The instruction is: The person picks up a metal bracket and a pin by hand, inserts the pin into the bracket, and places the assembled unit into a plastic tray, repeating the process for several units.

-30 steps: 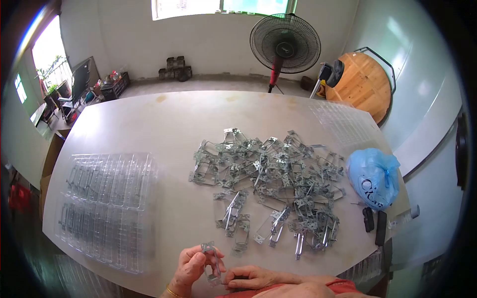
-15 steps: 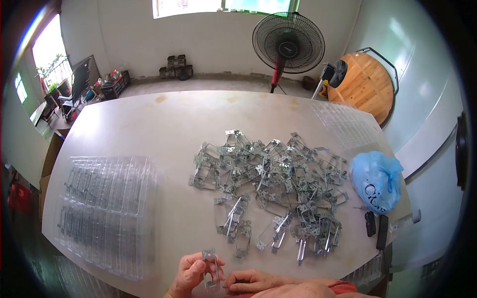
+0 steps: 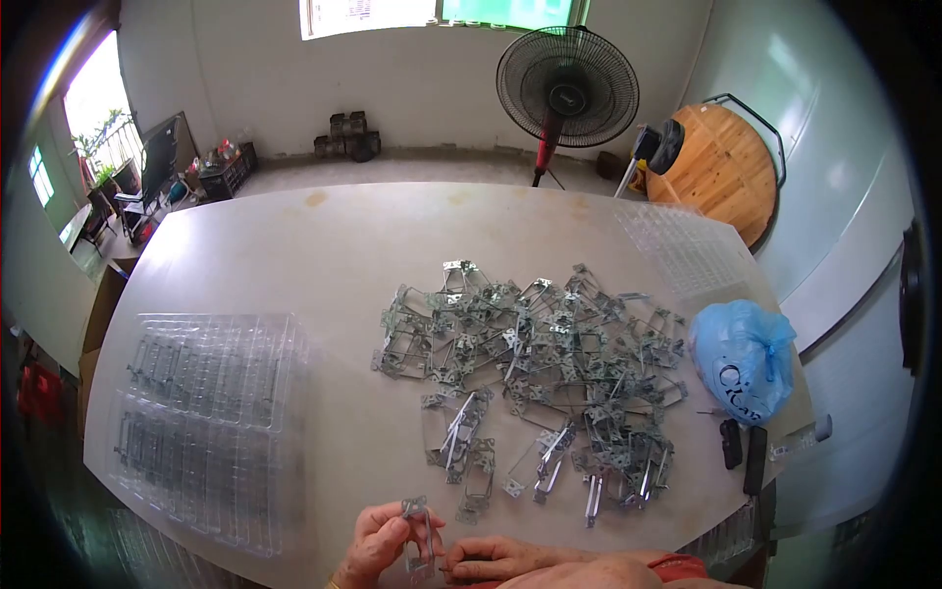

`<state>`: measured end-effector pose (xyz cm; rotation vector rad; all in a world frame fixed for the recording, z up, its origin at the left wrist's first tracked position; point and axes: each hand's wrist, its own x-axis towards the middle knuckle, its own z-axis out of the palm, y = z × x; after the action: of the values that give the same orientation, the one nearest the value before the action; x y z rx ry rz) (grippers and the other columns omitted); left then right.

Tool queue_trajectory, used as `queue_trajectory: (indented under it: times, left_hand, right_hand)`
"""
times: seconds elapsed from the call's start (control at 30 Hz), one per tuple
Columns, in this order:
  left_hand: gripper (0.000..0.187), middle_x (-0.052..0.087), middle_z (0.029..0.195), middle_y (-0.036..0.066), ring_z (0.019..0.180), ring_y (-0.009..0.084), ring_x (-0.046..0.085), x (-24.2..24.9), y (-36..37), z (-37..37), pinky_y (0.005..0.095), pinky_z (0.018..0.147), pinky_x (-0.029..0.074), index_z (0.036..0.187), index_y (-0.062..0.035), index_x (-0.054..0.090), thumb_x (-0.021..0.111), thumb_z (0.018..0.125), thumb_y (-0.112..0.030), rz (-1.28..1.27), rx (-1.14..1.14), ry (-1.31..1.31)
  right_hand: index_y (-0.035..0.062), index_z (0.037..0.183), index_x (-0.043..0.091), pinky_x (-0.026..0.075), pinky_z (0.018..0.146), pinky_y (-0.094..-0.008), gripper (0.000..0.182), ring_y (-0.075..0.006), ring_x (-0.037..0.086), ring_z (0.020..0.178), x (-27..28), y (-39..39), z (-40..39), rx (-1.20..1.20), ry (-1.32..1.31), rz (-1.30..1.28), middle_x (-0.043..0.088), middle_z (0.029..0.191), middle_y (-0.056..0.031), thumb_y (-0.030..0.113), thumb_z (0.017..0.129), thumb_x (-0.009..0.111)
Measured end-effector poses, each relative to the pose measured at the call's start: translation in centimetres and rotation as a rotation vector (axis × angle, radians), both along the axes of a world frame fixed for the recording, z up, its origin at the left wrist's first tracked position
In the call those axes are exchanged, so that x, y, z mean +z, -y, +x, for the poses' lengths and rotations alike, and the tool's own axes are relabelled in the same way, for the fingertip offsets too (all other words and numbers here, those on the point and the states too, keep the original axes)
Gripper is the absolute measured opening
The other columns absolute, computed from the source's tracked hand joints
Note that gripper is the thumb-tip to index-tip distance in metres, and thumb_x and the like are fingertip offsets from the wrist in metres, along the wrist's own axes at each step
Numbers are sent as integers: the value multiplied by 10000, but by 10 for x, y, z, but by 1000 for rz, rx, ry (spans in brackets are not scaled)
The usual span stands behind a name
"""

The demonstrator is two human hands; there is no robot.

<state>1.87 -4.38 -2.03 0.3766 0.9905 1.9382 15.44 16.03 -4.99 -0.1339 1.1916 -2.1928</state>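
Observation:
At the near edge of the table, my left hand (image 3: 378, 540) is closed around a metal bracket (image 3: 428, 535), a narrow frame with small plates at its ends, held roughly upright. Just to its right is my right hand (image 3: 489, 558), its fingers curled together close to the bracket's lower end. Whatever those fingers hold, if anything, is hidden. Beyond both hands spreads a loose pile of similar metal brackets (image 3: 530, 339), tangled and overlapping. Several of them lie at the pile's near side, closest to my hands.
Clear plastic trays (image 3: 201, 432) with rows of metal parts lie on the left. Another clear tray (image 3: 687, 245) is at the far right. A blue plastic bag (image 3: 743, 358) and two dark objects (image 3: 754, 459) sit by the right edge. A fan (image 3: 567, 93) stands behind the table (image 3: 343, 245).

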Motion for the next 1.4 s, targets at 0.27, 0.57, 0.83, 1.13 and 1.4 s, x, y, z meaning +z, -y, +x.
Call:
queue_trajectory:
  times: [0.27, 0.57, 0.83, 1.13, 1.4]
  left_hand:
    - [550, 674, 1023, 178, 873, 273, 702, -4, -4, 2, 341, 707, 580, 1168, 133, 617, 599, 1016, -395, 14, 29, -59]
    - [484, 674, 974, 160, 859, 265, 704, -8, -7, -2, 321, 666, 572, 1162, 130, 619, 554, 1047, -336, 6, 9, -62]
    - [560, 695, 818, 170, 743, 253, 709, -1, -13, -1, 322, 614, 577, 1123, 135, 629, 547, 1034, -411, -75, 50, -169]
    - [514, 705, 848, 158, 738, 230, 703, -1, -15, 0, 312, 632, 565, 1113, 87, 643, 521, 1048, -408, -68, 87, -220]
    - [516, 736, 894, 159, 709, 193, 671, 3, -17, 0, 301, 676, 542, 1139, 52, 639, 536, 1040, -444, -90, 58, -373]
  right_hand:
    - [50, 1091, 594, 444, 814, -257, 271, -51, 508, 932, 6, 2, 1, 32, -50, 70, 569, 971, 38, 314, 1073, 538]
    - [61, 1106, 596, 452, 814, -258, 259, -52, 523, 929, 8, 2, 1, 41, -133, 120, 582, 978, 35, 313, 1070, 544]
    - [45, 1078, 585, 452, 850, -261, 267, -64, 538, 934, 25, 5, 1, 17, -72, 83, 587, 976, 25, 308, 1073, 540]
    - [43, 1075, 616, 437, 935, -292, 249, -86, 526, 1011, 22, 8, 3, -33, -9, 157, 595, 1046, -8, 285, 1066, 557]
    - [48, 1048, 635, 432, 1020, -331, 243, -122, 551, 1125, 22, 6, 2, -56, -102, 135, 614, 1171, -45, 279, 1063, 560]
